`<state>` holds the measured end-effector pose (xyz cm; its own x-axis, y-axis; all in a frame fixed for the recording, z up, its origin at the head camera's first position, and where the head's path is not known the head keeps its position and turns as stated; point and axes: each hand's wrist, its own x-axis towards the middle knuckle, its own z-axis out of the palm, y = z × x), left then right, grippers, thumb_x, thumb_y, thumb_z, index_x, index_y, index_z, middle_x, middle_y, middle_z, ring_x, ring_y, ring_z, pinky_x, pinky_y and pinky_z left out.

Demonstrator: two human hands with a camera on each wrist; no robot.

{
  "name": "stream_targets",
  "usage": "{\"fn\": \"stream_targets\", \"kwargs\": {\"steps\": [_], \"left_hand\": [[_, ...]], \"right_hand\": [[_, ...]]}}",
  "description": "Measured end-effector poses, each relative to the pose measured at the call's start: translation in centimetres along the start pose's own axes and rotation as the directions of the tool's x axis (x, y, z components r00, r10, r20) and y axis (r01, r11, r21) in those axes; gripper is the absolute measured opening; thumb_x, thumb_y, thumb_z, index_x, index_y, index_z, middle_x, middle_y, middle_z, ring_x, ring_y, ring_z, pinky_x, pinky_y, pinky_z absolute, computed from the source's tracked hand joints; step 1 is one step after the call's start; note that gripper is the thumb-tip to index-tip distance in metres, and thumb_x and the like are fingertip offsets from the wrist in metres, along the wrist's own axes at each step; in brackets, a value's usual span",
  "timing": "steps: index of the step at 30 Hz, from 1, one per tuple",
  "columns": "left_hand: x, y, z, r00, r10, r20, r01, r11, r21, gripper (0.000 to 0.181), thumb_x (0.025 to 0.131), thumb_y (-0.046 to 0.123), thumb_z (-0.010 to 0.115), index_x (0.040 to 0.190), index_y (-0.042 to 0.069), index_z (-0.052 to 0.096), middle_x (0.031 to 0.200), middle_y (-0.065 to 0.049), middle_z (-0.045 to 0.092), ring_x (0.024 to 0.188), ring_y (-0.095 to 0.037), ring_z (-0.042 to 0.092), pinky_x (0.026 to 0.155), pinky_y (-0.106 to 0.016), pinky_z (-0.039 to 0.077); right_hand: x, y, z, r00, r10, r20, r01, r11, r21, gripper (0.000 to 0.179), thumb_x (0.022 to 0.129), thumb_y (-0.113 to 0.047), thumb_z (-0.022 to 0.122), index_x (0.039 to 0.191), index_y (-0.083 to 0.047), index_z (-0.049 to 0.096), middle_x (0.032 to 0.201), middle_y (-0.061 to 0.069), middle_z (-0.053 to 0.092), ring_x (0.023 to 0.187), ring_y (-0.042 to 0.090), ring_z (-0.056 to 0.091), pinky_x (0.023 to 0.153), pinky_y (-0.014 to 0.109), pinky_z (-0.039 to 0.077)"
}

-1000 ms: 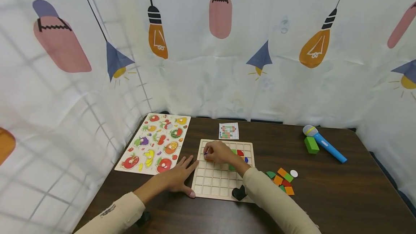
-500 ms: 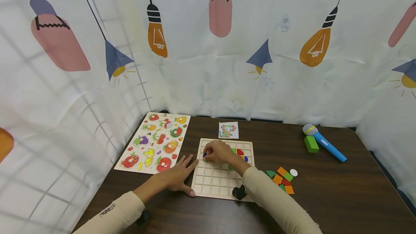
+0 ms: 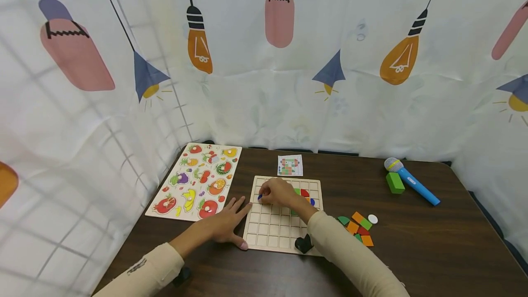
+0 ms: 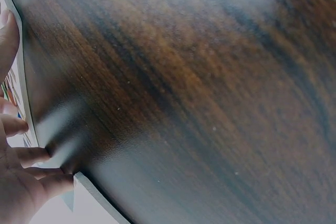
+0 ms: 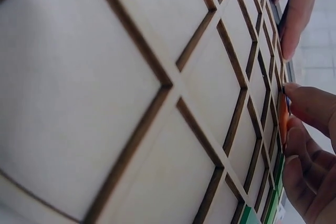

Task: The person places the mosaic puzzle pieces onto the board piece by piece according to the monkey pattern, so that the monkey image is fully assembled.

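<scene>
A wooden grid board [image 3: 268,229] lies on the dark table, with green, red, orange and blue pieces in some cells of its right half. My right hand [image 3: 278,192] reaches over it and pinches a small blue piece [image 3: 260,196] at the left side of the grid. In the right wrist view, an orange piece [image 5: 283,121] sits in the grid right by those fingertips. My left hand [image 3: 224,223] is spread with straight fingers, its fingertips and thumb at the board's left edge; the left wrist view catches the fingers [image 4: 37,156] along that edge.
A fruit picture board [image 3: 169,184] lies to the left. Behind the grid is a small pattern card [image 3: 290,165]. Loose coloured pieces [image 3: 352,228] and a white disc [image 3: 373,219] lie to the right. Farther back are a green block [image 3: 395,184] and a blue toy microphone [image 3: 418,188].
My right hand has barely shifted at the same spot, and the blue piece shows more clearly beside its fingertips. My left hand stays in place.
</scene>
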<state>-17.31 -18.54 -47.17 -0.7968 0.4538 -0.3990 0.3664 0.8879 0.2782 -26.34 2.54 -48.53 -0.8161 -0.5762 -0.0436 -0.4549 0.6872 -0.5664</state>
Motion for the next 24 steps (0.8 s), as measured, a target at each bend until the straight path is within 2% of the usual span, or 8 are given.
{"fn": "stream_targets", "kwargs": {"steps": [5,11,16,24], "left_hand": [[0.1,0.1,0.0,1.000,-0.004,-0.001,0.004,1.000,0.007,0.115,0.072,0.068,0.077,0.160,0.015,0.025,0.167,-0.020,0.016,0.152,-0.048,0.014,0.115,-0.060,0.033],[0.1,0.2,0.1,1.000,-0.008,0.001,0.007,1.000,0.010,0.116,0.071,0.069,0.077,0.160,0.016,0.025,0.167,-0.020,0.017,0.152,-0.048,0.014,0.115,-0.061,0.032],[0.1,0.0,0.1,1.000,-0.006,-0.003,0.006,1.000,0.007,0.117,0.071,0.068,0.077,0.160,0.015,0.024,0.166,-0.021,0.017,0.151,-0.050,0.015,0.115,-0.062,0.032],[-0.3,0.2,0.1,1.000,0.001,-0.015,-0.002,1.000,-0.020,0.115,0.072,0.066,0.079,0.160,0.015,0.025,0.166,-0.021,0.017,0.152,-0.049,0.015,0.116,-0.060,0.032]], "right_hand": [[-0.3,0.2,-0.4,1.000,-0.002,-0.005,0.002,1.000,-0.019,0.016,0.090,-0.029,0.077,0.101,-0.017,0.077,0.083,-0.008,0.068,0.072,0.005,0.057,0.064,0.025,0.048],[-1.3,1.1,-1.4,0.999,-0.043,-0.020,0.043,0.999,-0.028,0.018,0.092,-0.033,0.074,0.103,-0.019,0.075,0.085,-0.009,0.068,0.075,0.006,0.058,0.066,0.026,0.048],[-3.2,2.2,-3.3,0.995,-0.098,-0.021,0.098,0.994,0.041,0.021,0.097,-0.029,0.069,0.111,-0.015,0.074,0.097,-0.006,0.070,0.085,0.010,0.062,0.074,0.030,0.051],[-7.4,5.8,-6.7,0.995,-0.068,-0.073,0.072,0.996,0.059,0.024,0.098,-0.028,0.067,0.114,-0.011,0.072,0.097,-0.004,0.068,0.068,0.008,0.054,0.062,0.025,0.048]]}}
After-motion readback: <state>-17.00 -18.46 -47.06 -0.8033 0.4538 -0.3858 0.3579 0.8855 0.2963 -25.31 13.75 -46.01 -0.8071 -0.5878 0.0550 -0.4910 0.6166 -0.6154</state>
